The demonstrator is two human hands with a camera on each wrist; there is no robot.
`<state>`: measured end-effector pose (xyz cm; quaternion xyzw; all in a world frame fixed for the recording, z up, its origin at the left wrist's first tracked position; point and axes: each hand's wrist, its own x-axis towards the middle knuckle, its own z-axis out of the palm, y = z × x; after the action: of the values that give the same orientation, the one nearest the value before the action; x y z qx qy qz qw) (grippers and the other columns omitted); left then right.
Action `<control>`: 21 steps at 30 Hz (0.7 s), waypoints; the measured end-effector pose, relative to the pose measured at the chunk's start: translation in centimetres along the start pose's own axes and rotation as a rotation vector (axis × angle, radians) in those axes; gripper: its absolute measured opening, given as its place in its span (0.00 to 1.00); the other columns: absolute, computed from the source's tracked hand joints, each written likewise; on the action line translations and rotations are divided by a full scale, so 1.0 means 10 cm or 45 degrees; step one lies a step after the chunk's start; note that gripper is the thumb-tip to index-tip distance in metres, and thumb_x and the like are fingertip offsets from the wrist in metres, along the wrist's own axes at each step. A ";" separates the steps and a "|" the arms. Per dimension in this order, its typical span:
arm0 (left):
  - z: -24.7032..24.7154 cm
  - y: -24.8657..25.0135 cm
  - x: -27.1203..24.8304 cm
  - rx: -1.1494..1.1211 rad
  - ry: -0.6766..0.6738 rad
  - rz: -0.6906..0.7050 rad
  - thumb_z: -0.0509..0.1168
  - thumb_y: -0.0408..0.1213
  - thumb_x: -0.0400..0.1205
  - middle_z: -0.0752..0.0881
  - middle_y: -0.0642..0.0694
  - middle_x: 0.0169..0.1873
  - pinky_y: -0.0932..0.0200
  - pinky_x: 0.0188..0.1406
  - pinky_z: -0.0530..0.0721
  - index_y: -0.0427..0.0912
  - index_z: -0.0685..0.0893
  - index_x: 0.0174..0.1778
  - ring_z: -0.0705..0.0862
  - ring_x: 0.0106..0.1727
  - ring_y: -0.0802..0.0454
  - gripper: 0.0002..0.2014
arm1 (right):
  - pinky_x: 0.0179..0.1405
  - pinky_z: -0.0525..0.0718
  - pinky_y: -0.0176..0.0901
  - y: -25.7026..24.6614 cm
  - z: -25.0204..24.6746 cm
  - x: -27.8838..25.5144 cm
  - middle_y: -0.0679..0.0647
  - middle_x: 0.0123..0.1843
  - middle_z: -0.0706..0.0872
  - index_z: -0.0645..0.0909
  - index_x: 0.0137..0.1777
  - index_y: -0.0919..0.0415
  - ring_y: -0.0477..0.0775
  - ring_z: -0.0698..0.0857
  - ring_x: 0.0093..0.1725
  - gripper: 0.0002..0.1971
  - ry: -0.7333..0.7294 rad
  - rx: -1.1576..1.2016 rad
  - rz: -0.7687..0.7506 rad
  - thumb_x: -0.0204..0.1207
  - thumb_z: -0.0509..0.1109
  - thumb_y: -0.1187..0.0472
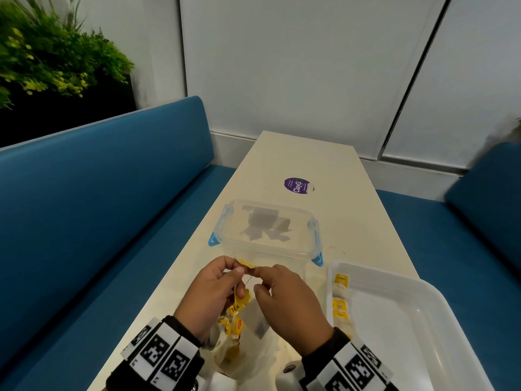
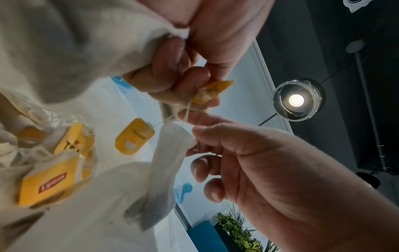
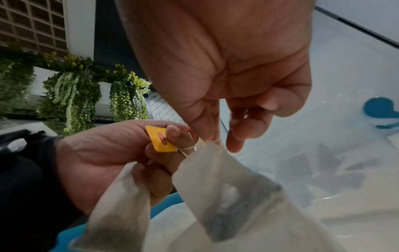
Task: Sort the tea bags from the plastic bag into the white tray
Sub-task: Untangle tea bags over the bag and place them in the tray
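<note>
Left hand fingers pinching yellow tag, right hand pinching tea bag string

In the head view the plastic bag at 6 o'clock is mostly hidden under both wrists and cut off by the bottom edge. The white tray at 4 o'clock runs out of the picture at the right and bottom. How many tea bags lie along its left wall cannot be counted. The print on the purple sticker at 12 o'clock is too small to read fully. In the left wrist view the near tea bags at 8 o'clock are blurred.
</note>
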<state>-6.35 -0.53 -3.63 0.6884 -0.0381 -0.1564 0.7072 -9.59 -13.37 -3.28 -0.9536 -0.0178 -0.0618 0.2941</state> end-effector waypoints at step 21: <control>-0.03 -0.09 0.00 0.117 0.047 -0.016 0.63 0.31 0.81 0.79 0.55 0.17 0.72 0.17 0.68 0.37 0.85 0.36 0.71 0.18 0.64 0.09 | 0.41 0.80 0.36 0.03 -0.02 -0.07 0.43 0.42 0.80 0.76 0.46 0.48 0.43 0.78 0.41 0.11 0.202 0.262 0.046 0.68 0.74 0.49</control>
<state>-6.40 -0.21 -4.53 0.7231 -0.0279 -0.1463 0.6745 -10.27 -13.74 -3.43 -0.9107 0.0164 -0.1296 0.3919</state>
